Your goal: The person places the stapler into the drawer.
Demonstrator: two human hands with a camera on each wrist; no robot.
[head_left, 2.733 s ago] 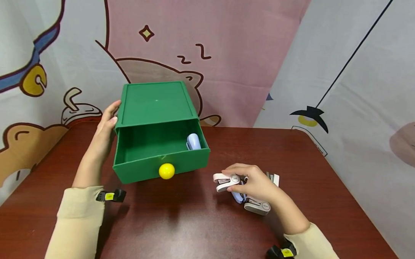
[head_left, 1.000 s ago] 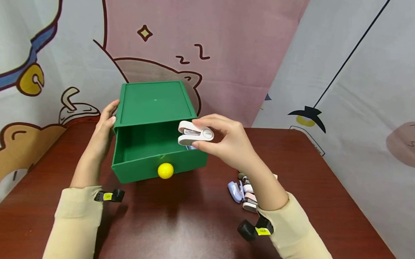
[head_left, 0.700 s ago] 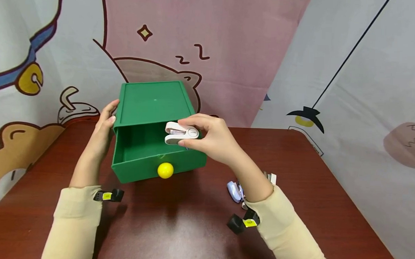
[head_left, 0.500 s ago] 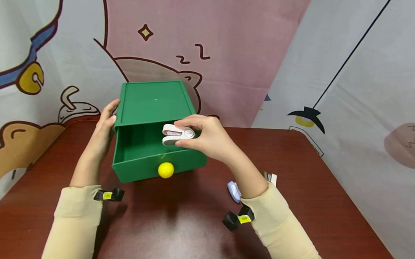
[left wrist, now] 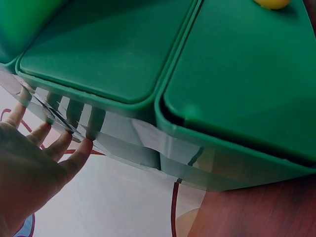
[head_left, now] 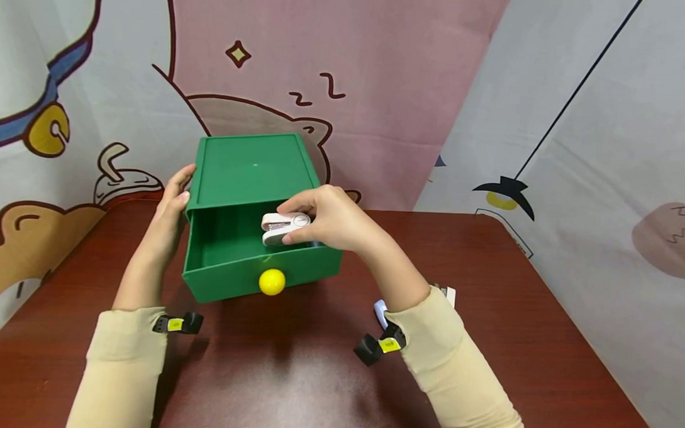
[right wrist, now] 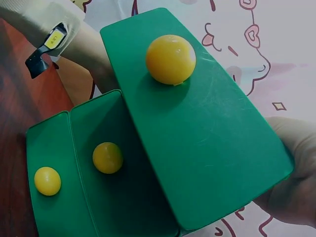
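A green drawer cabinet [head_left: 256,167] stands on the table, its top drawer [head_left: 227,282] pulled out, with a yellow knob [head_left: 272,282] on the front. My right hand [head_left: 342,220] pinches a pinkish-white mini stapler [head_left: 272,238] between thumb and fingers, inside the drawer's opening. In the right wrist view the drawer front [right wrist: 207,143] hides the stapler and most of that hand [right wrist: 291,192]. Against the cabinet's left side my left hand [head_left: 169,217] rests; in the left wrist view its fingers [left wrist: 59,145] are extended, tips at the wall.
Two lower drawers with yellow knobs [right wrist: 107,158] show beneath the pulled-out one. On the table to the right, a light blue stapler [head_left: 380,311] and a white item [head_left: 450,296] are partly hidden by my right forearm. A patterned curtain [head_left: 381,83] hangs behind.
My right hand has carried the pinkish-white stapler from the table leftward, then lowered it into the open drawer, covering most of the blue stapler there. The left hand has stayed at the cabinet.
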